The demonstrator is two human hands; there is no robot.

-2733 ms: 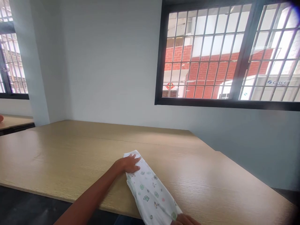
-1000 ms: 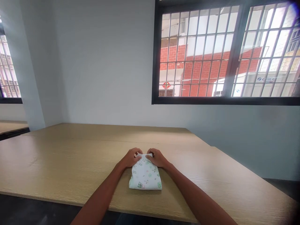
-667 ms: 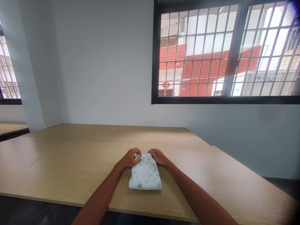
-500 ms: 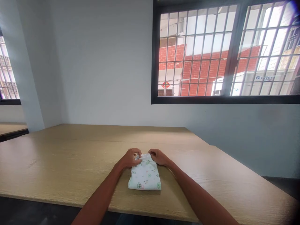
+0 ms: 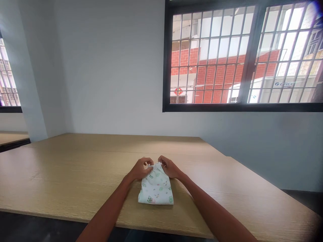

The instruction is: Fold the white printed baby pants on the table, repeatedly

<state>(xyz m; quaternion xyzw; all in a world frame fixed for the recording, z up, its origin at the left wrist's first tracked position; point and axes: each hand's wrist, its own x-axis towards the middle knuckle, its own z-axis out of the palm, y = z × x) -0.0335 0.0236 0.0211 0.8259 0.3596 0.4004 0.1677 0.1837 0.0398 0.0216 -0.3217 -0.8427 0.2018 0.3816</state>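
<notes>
A folded white garment (image 5: 156, 190), printed with small green, pink and dark animal figures, lies on the wooden table (image 5: 83, 181). Its near edge is a straight fold; the far end is narrower and gathered. My left hand (image 5: 141, 168) pinches the far left corner between thumb and fingers. On the far right corner, my right hand (image 5: 169, 167) is closed with curled fingers around the cloth. The far edge looks slightly raised off the table between the two hands. What kind of garment it is, I cannot tell.
The tabletop's front edge (image 5: 164, 229) runs close below the garment. A pale wall (image 5: 113, 74) stands behind the table, with a barred window (image 5: 214, 60) at the upper right. A pillar (image 5: 35, 74) rises at the left.
Both hands have shifted slightly up and away, and the garment's far edge has lifted with them. Its near fold has stayed in place.
</notes>
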